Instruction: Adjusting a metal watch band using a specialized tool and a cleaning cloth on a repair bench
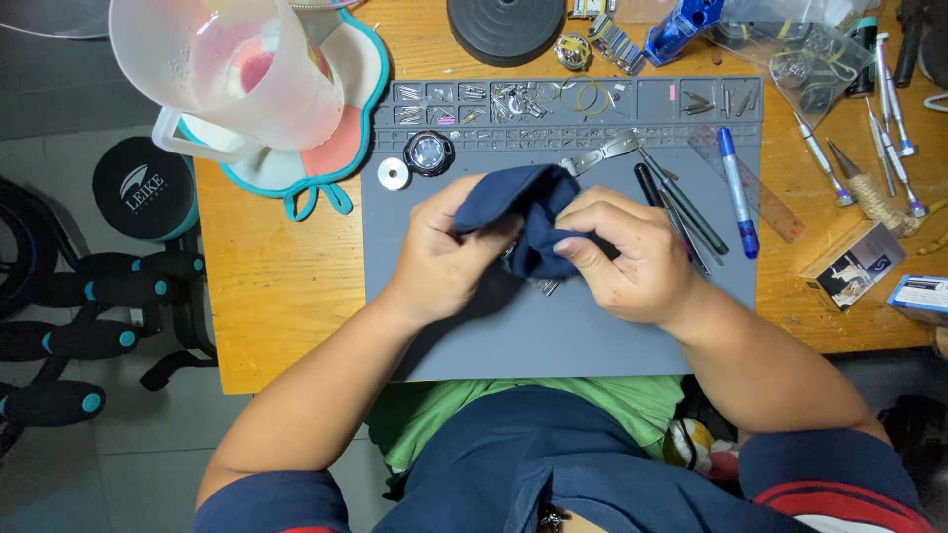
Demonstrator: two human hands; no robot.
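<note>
Wooden desk (286, 296) with grey mat (553, 336) on it; clear plastic jug (232, 64) at far left corner; watch case (430, 153) and silver disc (393, 174) lie bare on mat; wiping seems mid-way; dark blue cloth (523, 212) bunched over mat centre, metal bit (545, 286) peeking beneath; left hand (444, 252) and right hand (622, 257) both closed on cloth, thumbs pinching inward.
</note>
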